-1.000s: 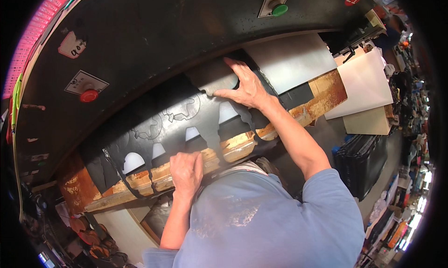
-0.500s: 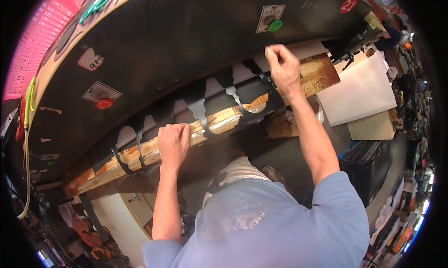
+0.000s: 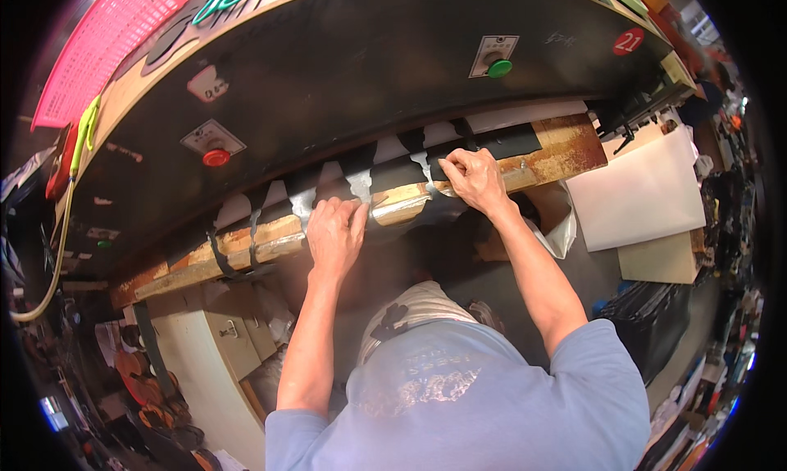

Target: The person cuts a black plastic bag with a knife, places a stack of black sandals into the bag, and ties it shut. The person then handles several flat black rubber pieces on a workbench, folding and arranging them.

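A black sheet (image 3: pixel 512 141) with cut-out gaps lies under the dark machine front, and its narrow strips (image 3: pixel 358 184) hang over the edge of a worn wooden board (image 3: pixel 402 202). My left hand (image 3: pixel 334 232) is closed at the board's front edge, fingers curled over one strip between two others. To its right, my right hand (image 3: pixel 475 178) is closed in a pinch just above the board, beside another grey-shining strip (image 3: pixel 423 166). Whatever sits between its thumb and fingertips is too small to make out. White material shows through the gaps.
On the machine front are a red button (image 3: pixel 216 157) and a green button (image 3: pixel 499 68). A pink basket (image 3: pixel 111 49) and green-handled scissors (image 3: pixel 225 0) lie on top. White sheets (image 3: pixel 639 192) stand at right, above a black plastic-wrapped bundle (image 3: pixel 648 315). A pale cabinet (image 3: pixel 197 348) stands lower left.
My right hand has come down from above the board to its edge. My left hand has shifted slightly right. A dark flap near the right hand no longer hangs over the board there.
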A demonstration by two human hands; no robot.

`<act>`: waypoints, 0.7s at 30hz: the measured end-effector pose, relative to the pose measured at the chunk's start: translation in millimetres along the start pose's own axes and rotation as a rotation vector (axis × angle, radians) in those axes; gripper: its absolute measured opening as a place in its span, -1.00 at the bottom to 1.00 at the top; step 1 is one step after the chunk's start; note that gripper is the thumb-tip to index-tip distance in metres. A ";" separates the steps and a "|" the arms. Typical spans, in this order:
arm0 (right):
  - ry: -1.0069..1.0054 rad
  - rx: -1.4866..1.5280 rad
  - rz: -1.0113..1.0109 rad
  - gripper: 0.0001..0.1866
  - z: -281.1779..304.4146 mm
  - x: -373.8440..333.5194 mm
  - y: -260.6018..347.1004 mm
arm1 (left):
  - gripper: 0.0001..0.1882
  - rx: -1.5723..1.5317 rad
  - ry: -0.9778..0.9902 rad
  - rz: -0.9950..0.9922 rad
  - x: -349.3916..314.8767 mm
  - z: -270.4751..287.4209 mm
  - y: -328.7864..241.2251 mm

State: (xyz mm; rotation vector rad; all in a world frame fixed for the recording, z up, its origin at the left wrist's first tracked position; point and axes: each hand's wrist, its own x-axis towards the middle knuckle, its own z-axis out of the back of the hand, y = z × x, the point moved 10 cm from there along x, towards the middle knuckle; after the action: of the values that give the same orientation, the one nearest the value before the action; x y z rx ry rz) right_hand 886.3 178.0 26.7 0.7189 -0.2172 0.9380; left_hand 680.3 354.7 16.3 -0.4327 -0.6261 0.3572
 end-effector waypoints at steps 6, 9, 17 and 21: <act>-0.074 0.034 0.055 -0.80 -5.3 -5.0 0.6 | -0.83 0.015 -0.051 0.004 -4.9 -1.6 11.1; 0.046 0.330 -0.311 -0.78 -30.3 -13.6 -28.3 | -0.86 -0.006 -0.053 0.017 -13.4 -1.5 21.6; 0.028 0.063 -0.085 -0.22 -51.0 19.3 53.0 | -0.86 -0.079 0.119 0.090 -80.5 5.0 8.7; 0.195 -0.239 -0.006 0.00 -98.7 16.5 84.9 | -0.83 -0.126 0.490 0.225 -107.9 -7.0 6.1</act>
State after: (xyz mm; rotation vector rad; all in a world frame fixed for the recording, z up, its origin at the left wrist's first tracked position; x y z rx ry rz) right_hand 815.5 285.3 0.0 0.4053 -0.1515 0.9511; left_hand 602.0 310.0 -43.8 -0.6877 -0.1209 0.4084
